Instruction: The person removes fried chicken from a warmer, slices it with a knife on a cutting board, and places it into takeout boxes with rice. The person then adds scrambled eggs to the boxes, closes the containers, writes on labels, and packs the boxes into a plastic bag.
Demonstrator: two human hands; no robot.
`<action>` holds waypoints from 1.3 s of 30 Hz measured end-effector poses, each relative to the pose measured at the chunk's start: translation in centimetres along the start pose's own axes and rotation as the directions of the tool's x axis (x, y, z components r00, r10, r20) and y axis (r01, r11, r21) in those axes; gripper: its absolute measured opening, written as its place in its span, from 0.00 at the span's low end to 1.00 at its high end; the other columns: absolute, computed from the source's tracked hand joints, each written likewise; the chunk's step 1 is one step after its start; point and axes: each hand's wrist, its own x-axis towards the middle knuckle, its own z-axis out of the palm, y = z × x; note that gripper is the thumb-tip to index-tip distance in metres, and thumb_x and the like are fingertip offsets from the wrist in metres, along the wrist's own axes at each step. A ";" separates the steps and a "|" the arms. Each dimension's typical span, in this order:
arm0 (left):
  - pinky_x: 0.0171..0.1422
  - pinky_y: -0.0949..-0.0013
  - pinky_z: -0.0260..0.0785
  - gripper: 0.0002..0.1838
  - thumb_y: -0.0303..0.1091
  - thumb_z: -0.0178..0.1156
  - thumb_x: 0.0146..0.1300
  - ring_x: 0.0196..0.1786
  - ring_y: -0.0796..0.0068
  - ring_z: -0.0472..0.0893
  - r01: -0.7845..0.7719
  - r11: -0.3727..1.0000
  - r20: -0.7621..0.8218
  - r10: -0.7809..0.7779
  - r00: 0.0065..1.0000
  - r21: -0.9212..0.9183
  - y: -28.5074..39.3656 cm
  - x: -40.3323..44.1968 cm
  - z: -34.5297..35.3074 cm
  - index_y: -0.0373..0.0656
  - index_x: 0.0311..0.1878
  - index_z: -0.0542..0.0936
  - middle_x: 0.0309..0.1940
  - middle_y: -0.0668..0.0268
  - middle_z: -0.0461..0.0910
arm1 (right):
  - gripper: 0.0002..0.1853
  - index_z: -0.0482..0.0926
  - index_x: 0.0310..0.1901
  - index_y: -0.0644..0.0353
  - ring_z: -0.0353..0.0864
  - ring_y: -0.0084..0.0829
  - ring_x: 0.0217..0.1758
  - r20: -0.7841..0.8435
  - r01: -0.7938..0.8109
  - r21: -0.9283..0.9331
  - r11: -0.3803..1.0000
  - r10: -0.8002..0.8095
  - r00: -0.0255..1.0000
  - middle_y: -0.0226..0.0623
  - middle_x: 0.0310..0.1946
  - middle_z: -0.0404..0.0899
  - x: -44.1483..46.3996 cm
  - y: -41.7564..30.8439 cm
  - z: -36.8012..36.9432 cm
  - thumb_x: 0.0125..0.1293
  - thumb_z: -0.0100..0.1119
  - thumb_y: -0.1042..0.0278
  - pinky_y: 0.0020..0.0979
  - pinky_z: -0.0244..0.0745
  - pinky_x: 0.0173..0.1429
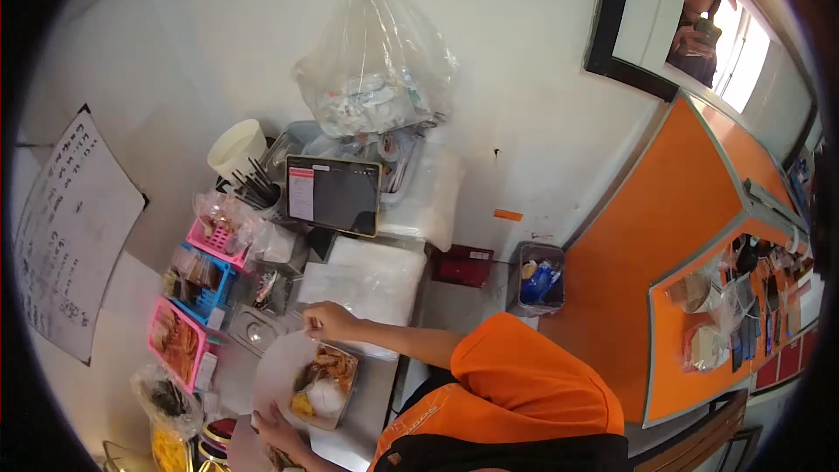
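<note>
A rectangular food container (348, 402) sits on the grey counter, holding what looks like white rice, something yellow and brownish-orange pieces. My right hand (329, 321) is closed at the top edge of a pale translucent sheet (275, 369), just above the container. Lower down, my left hand (276, 433) is closed on the same sheet, beside the container's lower left corner. The sheet curves between both hands and partly covers the container's left side. Some fingertips of my left hand are hidden.
A tablet (333, 196) stands behind stacked clear plastic packs (363, 284). Pink (179, 345) and blue (199, 284) baskets line the left side. Jars stand at the lower left. A plastic bag (376, 61) hangs above, and a small bin (537, 280) stands right of the counter.
</note>
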 end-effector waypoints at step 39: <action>0.51 0.69 0.60 0.18 0.32 0.52 0.59 0.46 0.68 0.67 -0.205 -0.019 -0.083 0.947 0.310 -0.979 51.1 -37.9 11.3 0.36 0.50 0.61 0.48 0.58 0.65 | 0.47 0.47 0.63 0.46 0.57 0.39 0.61 -0.497 -0.419 0.205 0.885 -0.275 -0.823 0.41 0.59 0.56 -73.1 -23.6 -19.6 0.42 0.66 0.74 0.37 0.53 0.60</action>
